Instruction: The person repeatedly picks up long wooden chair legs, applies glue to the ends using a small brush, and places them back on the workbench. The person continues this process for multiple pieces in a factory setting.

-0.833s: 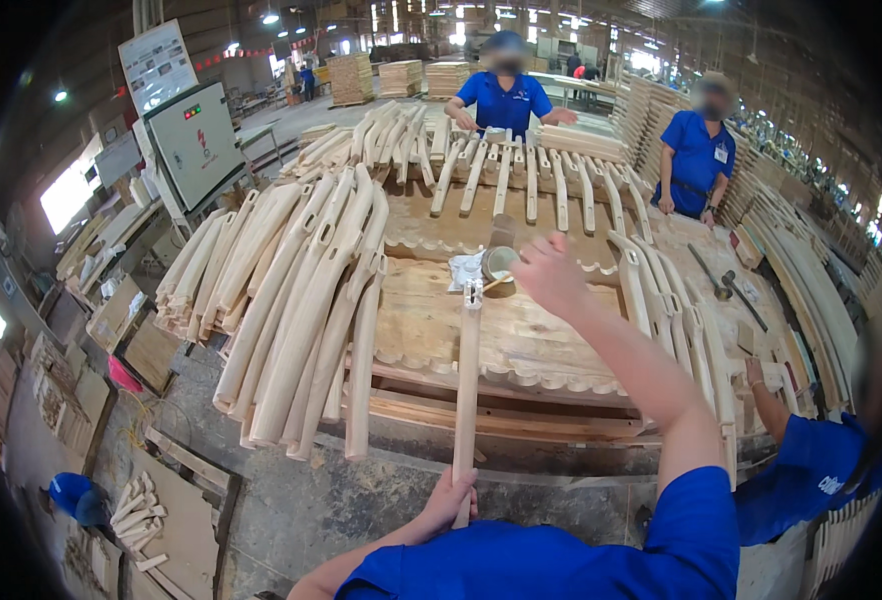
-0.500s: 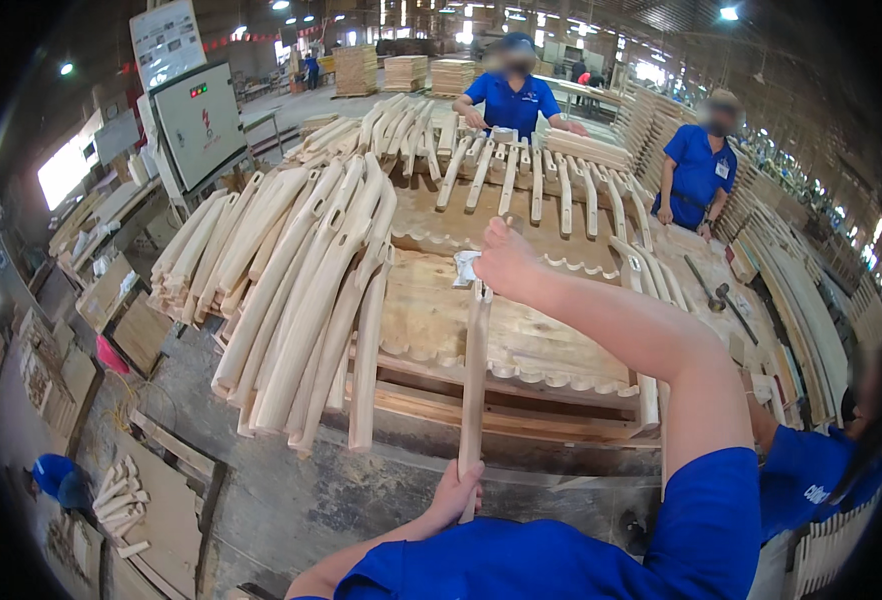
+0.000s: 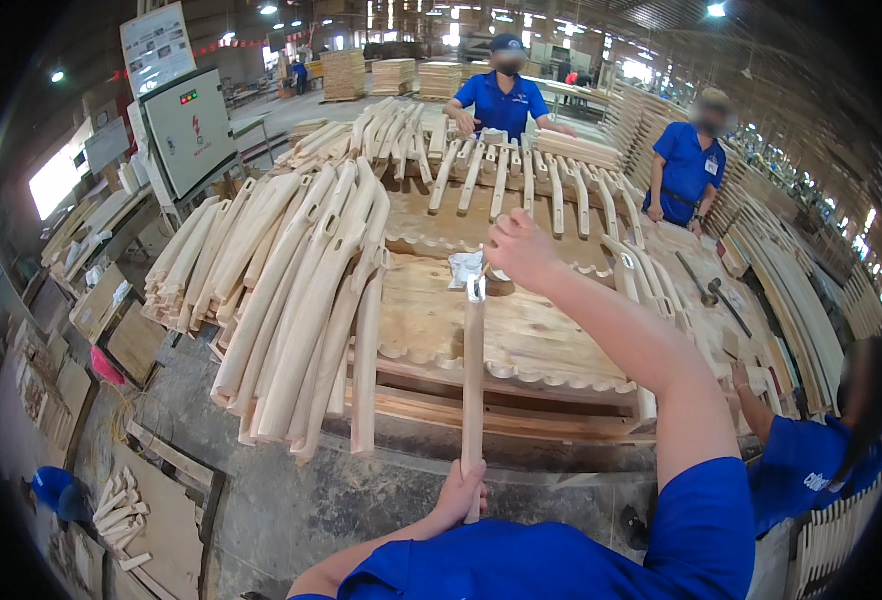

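My left hand point(image 3: 460, 495) is wrapped round the lower end of a pale wooden furniture leg point(image 3: 474, 385), which points away from me. The leg's far end has a slot with whitish edges and lies by the table's near side. Closed just above that slot, my right hand point(image 3: 524, 252) pinches a thin stick point(image 3: 485, 267) whose tip points down at the slot; the fingers hide most of it. Beside the leg's end, a crumpled white sheet point(image 3: 464, 268) lies on the wooden tabletop point(image 3: 426, 310).
A large pile of similar legs point(image 3: 301, 290) covers the table's left, overhanging its front edge. More legs point(image 3: 529, 185) lie in a row farther back. Hammers point(image 3: 706, 290) rest at right. Co-workers stand behind point(image 3: 506, 100) and right point(image 3: 691, 165); another point(image 3: 811, 465) is close by my right.
My right hand has shifted slightly back and right from the leg's end, uncovering the slot. The stick now tips toward the slot. My left hand keeps its hold on the leg.
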The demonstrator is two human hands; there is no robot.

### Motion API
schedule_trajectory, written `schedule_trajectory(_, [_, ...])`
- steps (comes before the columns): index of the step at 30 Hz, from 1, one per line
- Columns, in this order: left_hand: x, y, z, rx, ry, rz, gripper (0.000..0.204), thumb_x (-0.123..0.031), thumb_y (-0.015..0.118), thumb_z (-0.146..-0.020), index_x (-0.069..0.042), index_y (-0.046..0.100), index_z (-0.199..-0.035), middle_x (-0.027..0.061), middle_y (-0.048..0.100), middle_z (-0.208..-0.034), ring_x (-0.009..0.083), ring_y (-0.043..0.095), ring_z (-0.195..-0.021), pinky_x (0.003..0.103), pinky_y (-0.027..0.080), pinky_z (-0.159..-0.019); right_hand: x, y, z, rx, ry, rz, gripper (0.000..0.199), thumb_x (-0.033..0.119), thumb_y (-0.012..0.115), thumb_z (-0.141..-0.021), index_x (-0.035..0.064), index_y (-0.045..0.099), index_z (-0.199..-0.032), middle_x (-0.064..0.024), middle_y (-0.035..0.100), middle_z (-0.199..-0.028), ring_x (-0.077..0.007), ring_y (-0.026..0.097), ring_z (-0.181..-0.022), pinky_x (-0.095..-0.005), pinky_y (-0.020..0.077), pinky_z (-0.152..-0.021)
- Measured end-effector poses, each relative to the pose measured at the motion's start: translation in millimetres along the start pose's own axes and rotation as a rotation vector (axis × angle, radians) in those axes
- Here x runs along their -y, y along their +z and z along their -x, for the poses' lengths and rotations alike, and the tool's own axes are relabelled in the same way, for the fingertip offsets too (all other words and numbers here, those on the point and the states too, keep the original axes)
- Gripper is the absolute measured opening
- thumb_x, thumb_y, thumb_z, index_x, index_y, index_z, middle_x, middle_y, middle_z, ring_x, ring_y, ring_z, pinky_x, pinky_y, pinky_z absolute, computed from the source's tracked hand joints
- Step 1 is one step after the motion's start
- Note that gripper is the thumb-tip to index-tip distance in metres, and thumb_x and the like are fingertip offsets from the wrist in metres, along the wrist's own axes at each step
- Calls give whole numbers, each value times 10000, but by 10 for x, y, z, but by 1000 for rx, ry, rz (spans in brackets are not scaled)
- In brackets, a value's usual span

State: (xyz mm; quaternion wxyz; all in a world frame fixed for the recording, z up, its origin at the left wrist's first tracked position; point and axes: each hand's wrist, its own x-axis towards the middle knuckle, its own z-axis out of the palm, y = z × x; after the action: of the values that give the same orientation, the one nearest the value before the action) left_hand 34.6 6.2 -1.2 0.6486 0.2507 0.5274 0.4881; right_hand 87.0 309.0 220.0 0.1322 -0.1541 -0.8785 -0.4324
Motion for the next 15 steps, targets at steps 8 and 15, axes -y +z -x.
schedule_trajectory(8, [-24,-42,-8,54,-39,7,277,-337,429,-948,-96,347,-1058,49,491,-664,123,499,-486,277,449,-431,99,276,784,-57,679,-525,91,232,589,-778,151,630,-791,-30,610,-814,-211,547,-853,-418,311,-799])
schedule_trajectory(15, [-32,-60,-28,68,-33,-12,261,-331,425,-949,-106,346,-1054,48,489,-662,128,502,-492,277,437,-424,508,653,971,154,1081,-894,241,343,538,-838,127,640,-805,-65,654,-786,-262,608,-791,-454,330,-791])
